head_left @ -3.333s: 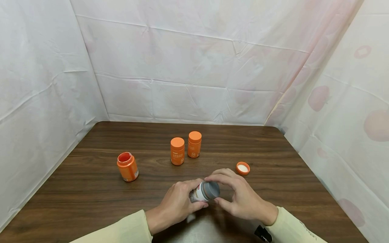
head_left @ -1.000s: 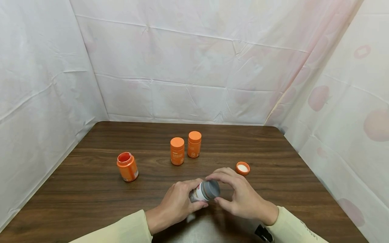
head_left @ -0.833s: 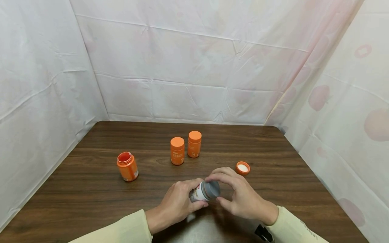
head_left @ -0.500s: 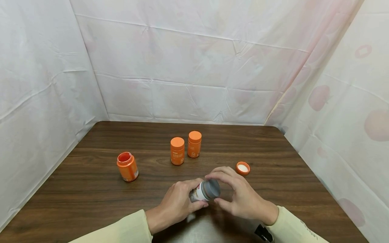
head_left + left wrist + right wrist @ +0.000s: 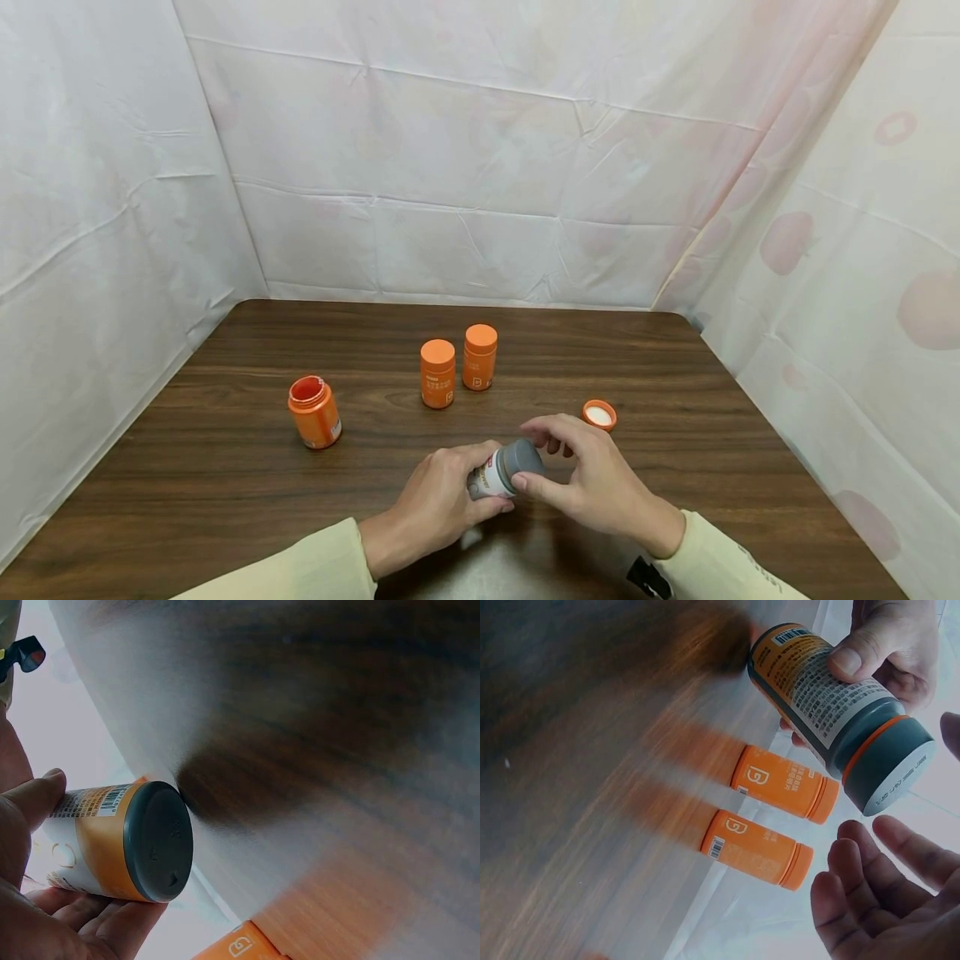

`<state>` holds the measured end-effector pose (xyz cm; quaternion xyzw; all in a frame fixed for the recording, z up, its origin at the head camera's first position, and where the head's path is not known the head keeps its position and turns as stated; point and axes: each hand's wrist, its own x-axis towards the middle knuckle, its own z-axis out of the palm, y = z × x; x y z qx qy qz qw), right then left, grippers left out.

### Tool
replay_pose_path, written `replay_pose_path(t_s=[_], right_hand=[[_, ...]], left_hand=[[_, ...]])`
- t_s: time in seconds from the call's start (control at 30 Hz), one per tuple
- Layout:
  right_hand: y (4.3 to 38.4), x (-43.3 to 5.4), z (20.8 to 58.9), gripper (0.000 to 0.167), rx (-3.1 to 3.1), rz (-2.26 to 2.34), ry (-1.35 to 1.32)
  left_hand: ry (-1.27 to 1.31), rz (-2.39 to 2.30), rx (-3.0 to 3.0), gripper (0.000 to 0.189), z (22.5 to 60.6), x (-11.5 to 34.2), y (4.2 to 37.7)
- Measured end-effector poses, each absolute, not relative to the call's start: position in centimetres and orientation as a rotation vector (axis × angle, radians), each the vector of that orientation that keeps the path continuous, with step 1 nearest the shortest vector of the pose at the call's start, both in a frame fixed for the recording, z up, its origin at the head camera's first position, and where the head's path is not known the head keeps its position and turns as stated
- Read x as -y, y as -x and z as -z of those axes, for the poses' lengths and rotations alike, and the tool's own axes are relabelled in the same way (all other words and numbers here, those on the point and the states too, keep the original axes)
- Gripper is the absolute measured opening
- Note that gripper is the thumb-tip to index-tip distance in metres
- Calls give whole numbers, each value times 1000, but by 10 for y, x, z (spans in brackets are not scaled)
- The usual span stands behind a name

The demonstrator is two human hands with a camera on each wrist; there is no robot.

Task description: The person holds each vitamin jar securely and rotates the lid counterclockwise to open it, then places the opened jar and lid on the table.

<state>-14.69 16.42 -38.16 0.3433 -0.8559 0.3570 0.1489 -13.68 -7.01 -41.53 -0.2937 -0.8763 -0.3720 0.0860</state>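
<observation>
My left hand (image 5: 431,500) grips a grey, white and orange supplement bottle (image 5: 489,477) round its body, tilted with its cap end to the right. Its dark base (image 5: 161,840) faces the left wrist camera, close over the table. The grey cap (image 5: 892,761) is on the bottle, with an orange ring beneath it. Around that cap my right hand (image 5: 592,487) is spread, its fingers (image 5: 855,859) bent loosely and apart from the cap in the right wrist view. The thumb overlaps the cap's lower edge in the head view.
An uncapped orange jar (image 5: 315,421) stands on the left of the brown wooden table (image 5: 225,500). Two capped orange bottles, a nearer one (image 5: 438,379) and a farther one (image 5: 480,362), stand at the middle. An orange lid (image 5: 599,414) lies inside up beyond my right hand.
My right hand has turned at the cap: its thumb has shifted left over the cap's lower edge and its fingertips have moved right, away from it. The left hand and bottle have stayed still.
</observation>
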Motion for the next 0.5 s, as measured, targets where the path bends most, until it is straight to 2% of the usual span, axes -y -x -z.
replay_pose_path(t_s=[0.5], right_hand=[[145, -164, 383, 38, 2521, -1038, -914]], left_hand=[[874, 1116, 2620, 42, 414, 70, 137]])
